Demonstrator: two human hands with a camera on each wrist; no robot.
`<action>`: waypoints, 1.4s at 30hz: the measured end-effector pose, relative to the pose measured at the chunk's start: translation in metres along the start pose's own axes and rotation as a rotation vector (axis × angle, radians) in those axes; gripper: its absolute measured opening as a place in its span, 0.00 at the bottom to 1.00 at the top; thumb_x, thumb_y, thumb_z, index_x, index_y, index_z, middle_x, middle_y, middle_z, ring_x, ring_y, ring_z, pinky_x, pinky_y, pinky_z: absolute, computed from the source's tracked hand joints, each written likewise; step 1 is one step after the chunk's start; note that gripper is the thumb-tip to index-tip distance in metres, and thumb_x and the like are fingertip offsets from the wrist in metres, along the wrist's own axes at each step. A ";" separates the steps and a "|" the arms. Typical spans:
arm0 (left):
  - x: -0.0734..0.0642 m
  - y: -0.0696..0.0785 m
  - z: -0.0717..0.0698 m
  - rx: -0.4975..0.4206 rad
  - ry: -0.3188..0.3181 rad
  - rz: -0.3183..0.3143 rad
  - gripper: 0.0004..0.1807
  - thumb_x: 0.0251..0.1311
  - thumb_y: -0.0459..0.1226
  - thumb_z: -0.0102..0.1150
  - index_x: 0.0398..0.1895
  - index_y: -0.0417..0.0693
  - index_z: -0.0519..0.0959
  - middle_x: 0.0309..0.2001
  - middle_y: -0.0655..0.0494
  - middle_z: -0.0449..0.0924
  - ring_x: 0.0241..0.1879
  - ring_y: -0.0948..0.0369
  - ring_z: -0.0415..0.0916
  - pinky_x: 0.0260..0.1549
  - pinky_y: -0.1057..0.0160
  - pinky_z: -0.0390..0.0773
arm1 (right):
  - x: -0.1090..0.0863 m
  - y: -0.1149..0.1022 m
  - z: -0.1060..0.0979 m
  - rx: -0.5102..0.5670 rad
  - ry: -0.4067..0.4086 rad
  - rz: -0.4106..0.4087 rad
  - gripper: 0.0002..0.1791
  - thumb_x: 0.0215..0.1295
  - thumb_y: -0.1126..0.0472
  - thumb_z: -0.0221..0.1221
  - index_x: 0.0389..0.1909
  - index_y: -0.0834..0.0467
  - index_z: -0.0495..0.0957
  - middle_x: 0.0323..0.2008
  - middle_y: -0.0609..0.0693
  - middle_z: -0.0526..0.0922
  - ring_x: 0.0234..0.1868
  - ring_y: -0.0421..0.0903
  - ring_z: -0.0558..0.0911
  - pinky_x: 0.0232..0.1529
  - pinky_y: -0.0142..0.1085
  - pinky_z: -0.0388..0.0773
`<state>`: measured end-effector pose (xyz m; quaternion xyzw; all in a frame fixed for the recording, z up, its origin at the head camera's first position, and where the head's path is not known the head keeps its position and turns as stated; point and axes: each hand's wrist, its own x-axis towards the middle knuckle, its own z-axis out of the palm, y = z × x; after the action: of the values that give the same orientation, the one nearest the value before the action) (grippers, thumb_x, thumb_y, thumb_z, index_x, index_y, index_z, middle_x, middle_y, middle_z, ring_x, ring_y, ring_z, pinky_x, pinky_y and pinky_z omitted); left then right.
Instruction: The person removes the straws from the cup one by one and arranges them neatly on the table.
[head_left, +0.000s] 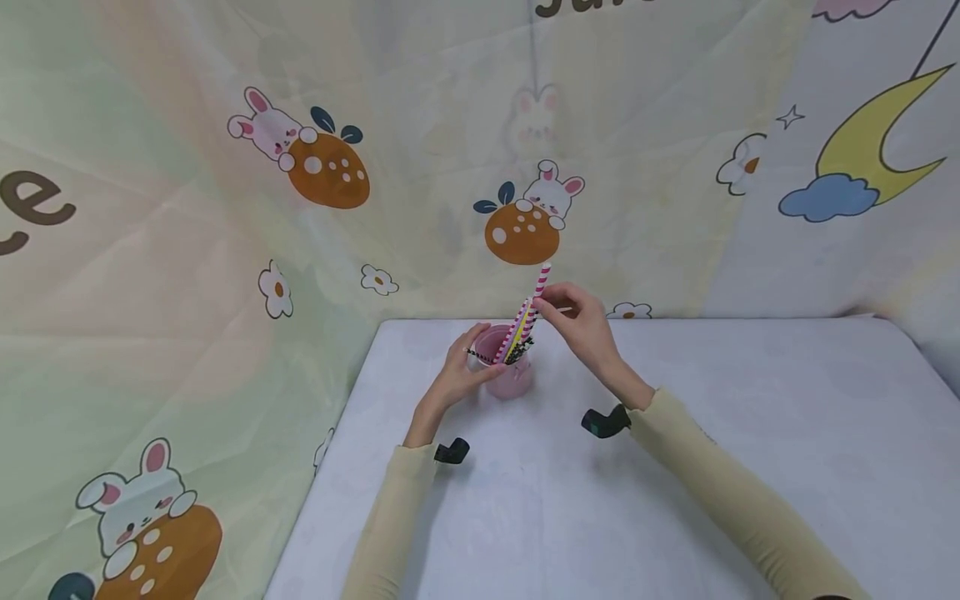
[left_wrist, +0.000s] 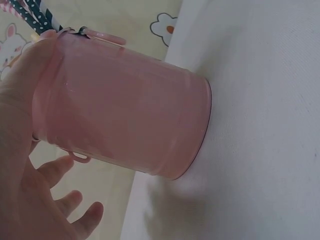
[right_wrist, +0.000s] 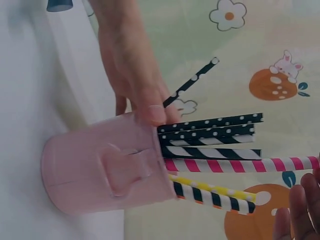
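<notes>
A pink pail (head_left: 512, 385) with small side handles (right_wrist: 125, 170) stands at the table's back, holding several patterned paper straws. My left hand (head_left: 459, 373) grips it by the rim, thumb along the near edge; in the left wrist view the other fingers spread beside its wall. With thumb and fingertips, my right hand (head_left: 583, 327) pinches the upper part of a pink-and-white striped straw (right_wrist: 240, 165), whose lower end is inside the pail. Around it are black dotted straws (right_wrist: 215, 121), a black-and-white striped straw (right_wrist: 215, 152) and a yellow dotted straw (right_wrist: 225, 191). One dotted straw leans outward by the left thumb.
A white-covered table (head_left: 712, 467) lies under both arms. Behind it hangs a cloth backdrop (head_left: 435, 150) printed with rabbits, flowers and a moon. Black camera mounts (head_left: 606, 422) stick out from both wrists.
</notes>
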<state>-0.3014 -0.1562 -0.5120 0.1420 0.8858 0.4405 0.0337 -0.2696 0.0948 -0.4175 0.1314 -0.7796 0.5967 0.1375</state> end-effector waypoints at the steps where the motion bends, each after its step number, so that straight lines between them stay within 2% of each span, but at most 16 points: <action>1: 0.000 0.000 0.000 0.001 -0.003 0.001 0.48 0.53 0.60 0.70 0.76 0.78 0.56 0.79 0.61 0.53 0.79 0.52 0.46 0.72 0.33 0.53 | 0.002 0.003 -0.001 0.006 0.003 -0.004 0.18 0.70 0.55 0.62 0.55 0.60 0.79 0.51 0.58 0.83 0.52 0.52 0.81 0.49 0.28 0.77; 4: 0.001 0.000 -0.001 0.003 -0.008 0.010 0.48 0.53 0.60 0.70 0.75 0.78 0.56 0.79 0.61 0.53 0.79 0.52 0.46 0.73 0.33 0.53 | 0.005 -0.001 -0.005 0.020 0.010 -0.017 0.19 0.70 0.51 0.63 0.54 0.58 0.80 0.50 0.55 0.84 0.52 0.50 0.81 0.50 0.30 0.78; 12: 0.001 0.000 -0.001 -0.003 -0.008 0.025 0.47 0.54 0.58 0.71 0.76 0.74 0.57 0.78 0.59 0.54 0.79 0.51 0.46 0.73 0.34 0.52 | 0.009 -0.015 -0.017 0.042 0.037 -0.038 0.19 0.69 0.50 0.63 0.54 0.58 0.80 0.50 0.54 0.84 0.51 0.46 0.80 0.51 0.32 0.77; 22: 0.001 0.001 0.001 -0.012 -0.006 -0.025 0.48 0.52 0.60 0.71 0.75 0.80 0.56 0.79 0.61 0.52 0.80 0.52 0.45 0.72 0.32 0.52 | 0.014 -0.031 -0.043 0.050 0.068 -0.073 0.19 0.70 0.51 0.62 0.54 0.60 0.80 0.49 0.53 0.83 0.49 0.42 0.80 0.48 0.27 0.78; 27: 0.002 -0.001 0.001 -0.010 -0.002 -0.019 0.48 0.51 0.61 0.72 0.74 0.81 0.57 0.79 0.61 0.53 0.79 0.52 0.46 0.73 0.34 0.53 | 0.016 -0.031 -0.055 -0.007 0.069 -0.100 0.18 0.70 0.53 0.63 0.54 0.59 0.81 0.48 0.52 0.84 0.48 0.39 0.80 0.47 0.25 0.78; 32: 0.003 -0.004 0.001 -0.013 0.000 0.003 0.47 0.52 0.59 0.72 0.75 0.79 0.58 0.78 0.61 0.55 0.79 0.52 0.47 0.73 0.35 0.53 | 0.020 -0.026 -0.068 -0.135 0.017 -0.109 0.17 0.70 0.53 0.63 0.53 0.58 0.81 0.48 0.52 0.84 0.48 0.41 0.80 0.47 0.26 0.77; 39: 0.002 -0.003 0.001 -0.011 -0.001 0.001 0.47 0.52 0.58 0.72 0.75 0.78 0.58 0.78 0.60 0.54 0.79 0.51 0.46 0.73 0.34 0.53 | 0.026 -0.017 -0.080 -0.396 -0.134 -0.115 0.12 0.68 0.57 0.64 0.49 0.58 0.82 0.46 0.54 0.83 0.50 0.51 0.80 0.51 0.47 0.80; 42: 0.002 -0.002 0.001 -0.014 -0.002 -0.004 0.47 0.52 0.58 0.72 0.75 0.78 0.58 0.79 0.60 0.54 0.79 0.51 0.46 0.72 0.33 0.53 | 0.028 -0.009 -0.082 -0.533 -0.230 -0.110 0.11 0.67 0.58 0.65 0.47 0.59 0.83 0.47 0.54 0.83 0.52 0.54 0.79 0.53 0.51 0.80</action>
<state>-0.3033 -0.1561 -0.5135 0.1402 0.8829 0.4467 0.0364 -0.2878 0.1704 -0.3781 0.1992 -0.9110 0.3438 0.1100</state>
